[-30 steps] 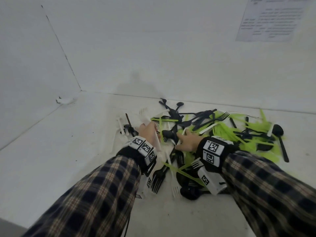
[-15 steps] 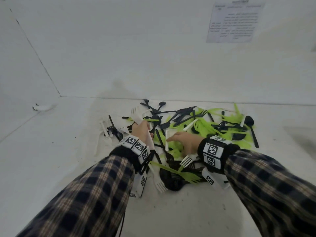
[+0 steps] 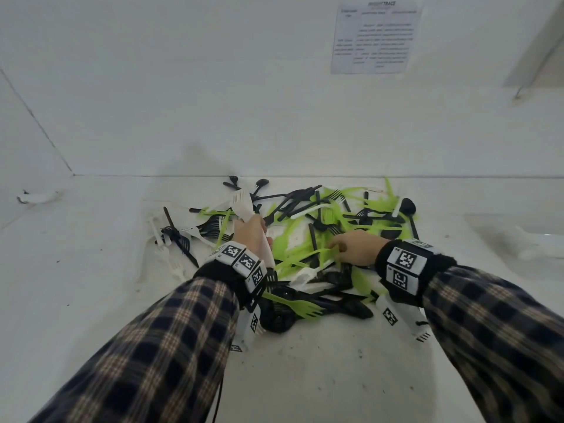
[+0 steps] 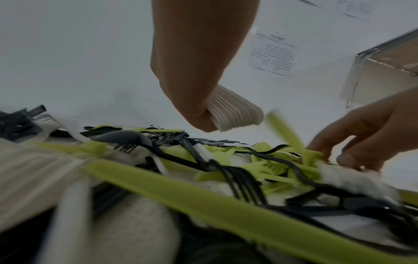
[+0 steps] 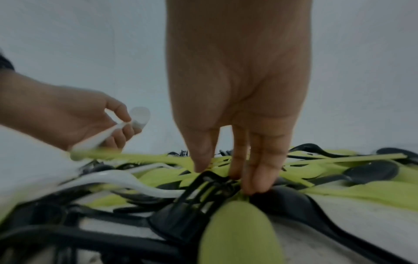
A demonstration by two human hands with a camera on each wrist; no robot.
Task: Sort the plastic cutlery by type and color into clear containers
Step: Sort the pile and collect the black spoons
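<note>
Head view: my left hand [image 3: 251, 236] grips a stack of white forks [image 3: 244, 204], tines pointing toward the back wall [image 3: 213, 102]. My right hand [image 3: 355, 247] reaches into the cutlery pile [image 3: 320, 239] with fingers [image 5: 255, 160] straight, tips touching a black fork [image 5: 203, 189] among the green pieces. Bare white tabletop [image 3: 85, 270] lies open to my left and near my sleeves; the pile's far edge nearly meets the wall.
</note>
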